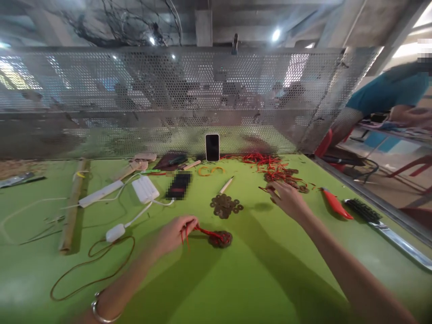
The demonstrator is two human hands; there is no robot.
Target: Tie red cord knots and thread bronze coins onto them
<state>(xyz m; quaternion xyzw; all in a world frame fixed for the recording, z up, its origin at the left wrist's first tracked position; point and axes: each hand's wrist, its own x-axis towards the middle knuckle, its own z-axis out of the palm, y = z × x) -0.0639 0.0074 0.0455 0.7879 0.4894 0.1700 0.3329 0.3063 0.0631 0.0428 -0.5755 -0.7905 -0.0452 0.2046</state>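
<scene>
My left hand (180, 229) is closed on red cord (204, 231), whose other end runs to a round bundle of coins wound with red (221, 239) lying on the green table. Loose cord ends hang below my fingers. Over the table on the right, my right hand (283, 194) pinches a thin dark piece (263, 188) too small to make out. Just beyond that hand lie red-corded coins (293, 177) and a heap of red cord (259, 159). Between my hands sits a pile of loose coins (225, 206), with a pale pointed stick (226, 185) behind it.
A phone (212, 147) stands against the perforated metal screen (189, 99). On the left are a bamboo tube (71, 211), a white power strip (101, 194) and cables. A red-handled tool (335, 204) and a black brush (362, 210) lie right. A person in blue (384, 90) bends beyond.
</scene>
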